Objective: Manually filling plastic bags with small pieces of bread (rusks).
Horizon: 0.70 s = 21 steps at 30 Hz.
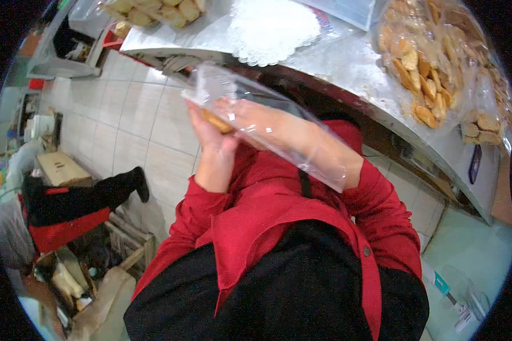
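Observation:
In my left hand point(209, 134), palm upward, lies a golden-brown piece of baked bread point(216, 122), held against a long clear plastic bag point(277, 123). The bag slants from my left fingers down along my right forearm. My right hand point(228, 110) shows through the film next to the bread and looks to be inside the bag. The film's glare and folds blur its fingers, so their grip is unclear. At the bag's far end the plastic looks whitish and patterned.
Ahead, the worktable point(350, 68) bears a stack of white paper doilies point(273, 30). Bagged toasted slices point(431, 81) crowd its right side, with a dark narrow object point(475, 164) nearby. More bagged slices point(170, 13) lie back left. Another person's leg point(123, 183) and a wooden crate point(141, 251) are on the left.

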Available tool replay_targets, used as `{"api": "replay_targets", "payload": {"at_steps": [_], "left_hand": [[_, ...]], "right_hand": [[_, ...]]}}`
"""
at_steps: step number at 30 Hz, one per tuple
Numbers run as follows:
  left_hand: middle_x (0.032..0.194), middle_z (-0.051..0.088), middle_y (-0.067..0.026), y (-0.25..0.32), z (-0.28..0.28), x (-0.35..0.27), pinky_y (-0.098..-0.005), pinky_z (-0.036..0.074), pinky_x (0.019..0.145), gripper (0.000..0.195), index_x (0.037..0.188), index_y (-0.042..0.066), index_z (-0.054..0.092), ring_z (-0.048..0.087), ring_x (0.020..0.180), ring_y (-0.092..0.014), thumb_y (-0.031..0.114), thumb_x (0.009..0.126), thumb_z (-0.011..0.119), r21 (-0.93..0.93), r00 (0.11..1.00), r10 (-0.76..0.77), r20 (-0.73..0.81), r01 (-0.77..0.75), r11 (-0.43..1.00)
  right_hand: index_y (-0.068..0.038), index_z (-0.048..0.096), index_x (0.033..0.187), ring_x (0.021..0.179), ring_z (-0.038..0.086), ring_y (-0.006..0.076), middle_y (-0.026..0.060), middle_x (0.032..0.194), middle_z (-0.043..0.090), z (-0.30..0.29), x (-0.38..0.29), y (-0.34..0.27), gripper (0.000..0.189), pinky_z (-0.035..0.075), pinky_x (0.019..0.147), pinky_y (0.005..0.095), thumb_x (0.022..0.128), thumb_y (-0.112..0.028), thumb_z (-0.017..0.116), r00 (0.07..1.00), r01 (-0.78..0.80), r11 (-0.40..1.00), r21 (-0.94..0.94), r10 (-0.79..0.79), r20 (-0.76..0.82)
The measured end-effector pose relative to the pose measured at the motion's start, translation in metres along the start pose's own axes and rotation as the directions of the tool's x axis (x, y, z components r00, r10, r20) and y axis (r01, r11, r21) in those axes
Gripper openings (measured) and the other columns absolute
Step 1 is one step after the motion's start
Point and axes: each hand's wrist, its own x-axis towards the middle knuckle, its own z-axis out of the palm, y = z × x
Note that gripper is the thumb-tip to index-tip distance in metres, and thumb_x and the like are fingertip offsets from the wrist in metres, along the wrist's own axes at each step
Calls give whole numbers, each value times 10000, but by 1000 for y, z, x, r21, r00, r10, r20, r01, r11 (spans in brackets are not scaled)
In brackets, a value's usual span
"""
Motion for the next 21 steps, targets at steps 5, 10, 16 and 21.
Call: {"api": "replay_targets", "payload": {"at_steps": [5, 10, 16, 21], "left_hand": [[1215, 438, -90, 36, -15, 16, -473, 365, 908, 743, 1263, 141, 359, 433, 1093, -293, 682, 754, 341, -40, 995, 100, -15, -100, 994], [1267, 392, -81, 61, -27, 21, -530, 348, 893, 764, 1272, 176, 355, 398, 1130, -309, 709, 724, 353, -16, 937, 97, -335, -108, 994], [1272, 382, -83, 54, -27, 27, -523, 352, 878, 740, 1277, 178, 348, 389, 1137, -310, 689, 741, 343, -81, 970, 77, -230, -98, 992], [1265, 387, -92, 51, -10, 17, -524, 344, 891, 741, 1280, 161, 344, 394, 1130, -319, 678, 749, 342, -70, 975, 87, -204, -103, 992]], "right_hand": [[12, 463, 1174, 1018, 534, 275, 141, 1135, 537, -67, -58, -10, 384, 423, 871, 340, 807, -69, 540, 969, -186, 949, 254, 135, 205], [-1, 615, 931, 726, 584, 97, 50, 750, 626, -183, -159, 12, 177, 465, 662, 235, 821, -126, 552, 659, -627, 627, 463, 744, -114], [-77, 614, 980, 792, 615, 258, 138, 828, 636, -221, -223, 84, 323, 470, 694, 360, 795, -331, 540, 189, -979, 98, -180, 770, -609], [-104, 554, 1043, 872, 580, 311, 159, 920, 613, -210, -192, 74, 327, 450, 742, 408, 774, -290, 547, 201, -887, -94, -452, 804, -560]]}}
